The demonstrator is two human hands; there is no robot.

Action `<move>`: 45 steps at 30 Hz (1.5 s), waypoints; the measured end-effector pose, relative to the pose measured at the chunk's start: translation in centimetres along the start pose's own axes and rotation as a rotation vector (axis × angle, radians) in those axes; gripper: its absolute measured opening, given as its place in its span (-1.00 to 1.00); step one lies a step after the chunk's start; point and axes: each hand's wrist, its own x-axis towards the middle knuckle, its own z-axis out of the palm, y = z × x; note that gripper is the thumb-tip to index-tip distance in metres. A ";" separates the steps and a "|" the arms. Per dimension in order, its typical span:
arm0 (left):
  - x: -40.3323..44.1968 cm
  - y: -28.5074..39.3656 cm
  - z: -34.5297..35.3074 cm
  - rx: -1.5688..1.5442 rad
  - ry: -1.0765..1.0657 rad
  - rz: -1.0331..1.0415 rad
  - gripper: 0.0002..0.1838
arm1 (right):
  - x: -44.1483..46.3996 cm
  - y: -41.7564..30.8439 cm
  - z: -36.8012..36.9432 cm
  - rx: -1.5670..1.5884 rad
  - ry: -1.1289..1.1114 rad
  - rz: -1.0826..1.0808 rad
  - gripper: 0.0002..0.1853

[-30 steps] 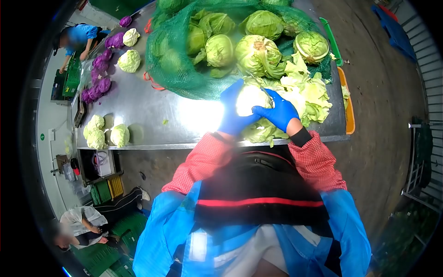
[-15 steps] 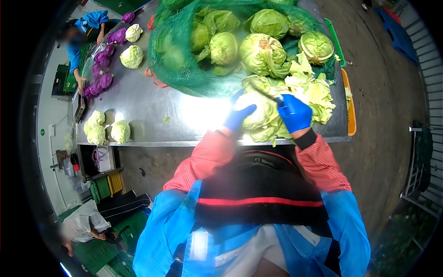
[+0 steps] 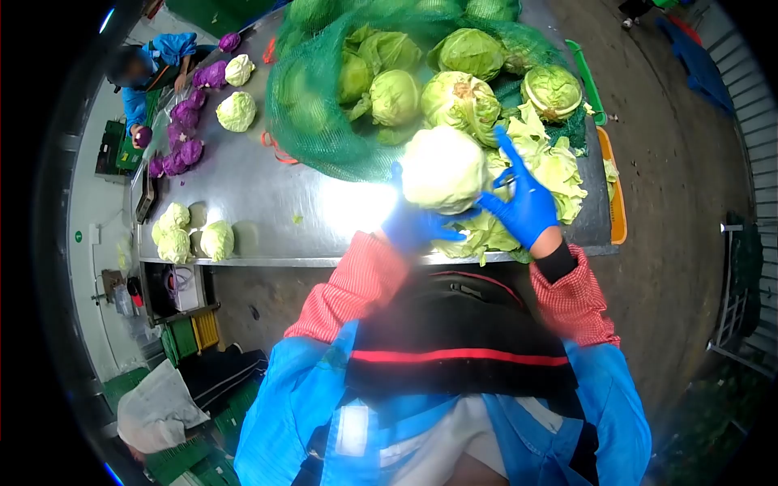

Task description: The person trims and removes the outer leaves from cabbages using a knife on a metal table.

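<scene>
A pale, trimmed cabbage (image 3: pixel 442 170) is raised above the front edge of the metal table. My left hand (image 3: pixel 409 223), in a blue glove, supports it from below and the left. At the cabbage's right side is my gloved right hand (image 3: pixel 523 202), thumb and forefinger spread wide. A small dark part of the knife (image 3: pixel 509 183) shows between them; its blade is hidden. Loose outer leaves (image 3: pixel 559 174) lie behind and under the right hand. Several untrimmed cabbages (image 3: pixel 460 101) rest farther back in a green mesh bag (image 3: pixel 312 142).
Trimmed cabbages (image 3: pixel 216 240) stand at the table's left front, with purple cabbages (image 3: pixel 185 113) along the left edge. A co-worker (image 3: pixel 166 61) there holds a purple cabbage. An orange crate (image 3: pixel 618 194) adjoins the right edge. Another person (image 3: pixel 162 405) bends over green crates at lower left.
The cabbage has been lifted and moved away from my body. My right hand has changed from a closed knife grip to spread thumb and forefinger. The co-worker has picked up a purple cabbage.
</scene>
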 end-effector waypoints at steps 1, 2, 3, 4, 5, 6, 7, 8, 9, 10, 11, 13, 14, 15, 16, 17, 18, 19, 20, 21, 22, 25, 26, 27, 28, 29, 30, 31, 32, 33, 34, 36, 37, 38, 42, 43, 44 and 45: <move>0.0 0.3 0.1 -0.003 -0.157 -0.096 -0.01 | 0.0 0.2 0.4 0.082 0.002 -0.031 -0.03; 0.0 0.6 0.5 0.216 0.153 -0.103 0.00 | -0.1 0.5 0.9 0.164 0.001 -0.062 -0.06; 0.4 0.4 2.2 0.398 0.231 0.057 -0.03 | 0.1 0.7 0.7 0.258 -0.054 0.060 -0.08; 1.2 -0.1 4.5 0.580 0.312 0.221 -0.07 | 0.0 0.9 1.0 0.329 -0.103 0.156 -0.11; 1.2 0.1 4.2 0.581 0.318 0.247 -0.09 | 0.0 1.1 1.2 0.396 -0.145 0.256 -0.14; 1.3 0.3 3.9 0.581 0.323 0.273 -0.09 | -0.1 1.6 1.9 0.441 -0.173 0.329 -0.16; 1.3 0.5 3.6 0.583 0.329 0.299 -0.06 | -0.5 2.3 2.5 0.481 -0.213 0.408 -0.19; 0.5 0.4 1.6 0.834 0.320 0.305 -0.10 | -0.4 3.5 2.9 0.615 -0.276 0.419 -0.24; -0.1 0.9 2.2 1.050 0.310 0.287 -0.05 | -0.3 5.3 3.0 0.754 -0.329 0.430 -0.29; -0.8 1.4 2.7 1.276 0.302 0.276 0.00 | -0.5 6.9 2.9 0.895 -0.388 0.448 -0.32; -1.5 1.8 3.3 1.490 0.292 0.273 0.06 | -1.0 8.2 2.9 1.035 -0.452 0.470 -0.35; -2.7 2.2 3.6 2.114 0.223 0.470 0.17 | -0.6 6.4 1.8 1.153 -0.582 0.563 -0.31; -2.2 2.1 3.0 1.974 0.178 0.588 0.26 | -0.5 4.9 2.6 1.207 -0.571 0.651 -0.30; -1.7 1.8 1.8 1.867 0.170 0.575 0.26 | -0.5 3.8 3.5 1.262 -0.557 0.739 -0.29; -1.3 1.4 0.4 1.758 0.161 0.561 0.26 | -0.8 5.1 4.3 1.171 -0.581 0.756 -0.32; -1.0 0.8 -0.9 1.648 0.152 0.545 0.26 | -1.1 6.3 5.2 1.080 -0.607 0.773 -0.34; -0.8 0.4 -1.7 1.640 0.232 0.541 0.24 | -1.4 7.6 6.0 0.992 -0.636 0.788 -0.36; -0.5 -0.2 -2.3 1.541 0.376 0.475 0.22 | -1.9 9.0 6.9 0.704 -0.576 0.584 -0.44; -0.3 -1.0 -2.8 1.434 0.516 0.403 0.21 | -2.5 10.4 7.8 0.382 -0.489 0.420 -0.52; 0.0 -1.7 -3.6 1.326 0.647 0.331 0.20 | -2.7 8.4 7.0 0.167 -0.358 0.352 -0.64; 0.7 -2.1 -6.0 1.347 0.648 0.367 0.15 | -2.8 6.4 6.3 -0.058 -0.223 0.312 -0.75; 2.4 -1.8 -7.5 1.617 0.770 0.283 0.11 | -4.3 3.1 4.1 -0.328 -0.062 -0.030 -0.82; 2.8 -2.2 -7.1 1.694 0.852 0.283 0.09 | -4.7 2.3 3.8 -0.382 -0.081 -0.062 -0.85; 3.2 -1.9 -7.3 1.713 0.845 0.254 0.09 | -5.0 2.5 4.1 -0.418 -0.110 -0.037 -0.86; 3.8 -1.3 -7.5 1.733 0.836 0.223 0.08 | -5.4 3.0 4.6 -0.453 -0.139 -0.009 -0.86; 4.1 -1.1 -7.7 1.752 0.828 0.191 0.08 | -5.8 3.7 5.3 -0.487 -0.170 0.019 -0.87; 4.1 -0.8 -5.8 1.664 0.820 0.162 0.06 | -6.0 4.7 6.0 -0.500 -0.134 0.009 -0.90; 4.2 -0.8 -5.4 1.651 0.806 0.176 0.06 | -5.9 5.5 6.5 -0.530 -0.110 0.000 -0.91; 4.3 -0.7 -5.3 1.637 0.794 0.189 0.06 | -5.7 6.3 6.9 -0.559 -0.088 -0.008 -0.91; 4.3 -0.7 -5.3 1.622 0.785 0.201 0.05 | -5.3 6.6 7.1 -0.586 -0.067 -0.018 -0.91; 4.3 -0.6 -5.2 1.610 0.789 0.180 0.06 | -4.8 6.6 7.0 -0.600 -0.044 -0.034 -0.92; 4.5 -0.4 -4.9 1.588 0.790 0.146 0.07 | -3.9 7.1 7.4 -0.577 -0.034 -0.011 -0.91; 4.6 -0.3 -5.1 1.585 0.805 0.153 0.08 | -3.6 7.2 7.4 -0.567 -0.025 -0.001 -0.91; 4.7 -0.4 -5.5 1.581 0.820 0.160 0.09 | -3.3 7.1 7.5 -0.501 0.020 -0.006 -0.89; 4.0 -3.4 -5.6 2.006 0.879 0.278 0.13 | -0.9 9.5 7.2 -0.513 -0.027 0.210 -0.81; 3.5 -3.3 -6.3 1.905 0.844 0.312 0.15 | -0.1 7.3 5.3 -0.452 -0.067 0.195 -0.77; 3.3 -3.0 -7.3 1.808 0.798 0.349 0.16 | 0.3 6.2 4.9 -0.446 -0.126 0.175 -0.74; 3.1 -3.0 -8.1 1.698 0.755 0.384 0.17 | 0.4 5.1 4.6 -0.449 -0.195 0.154 -0.70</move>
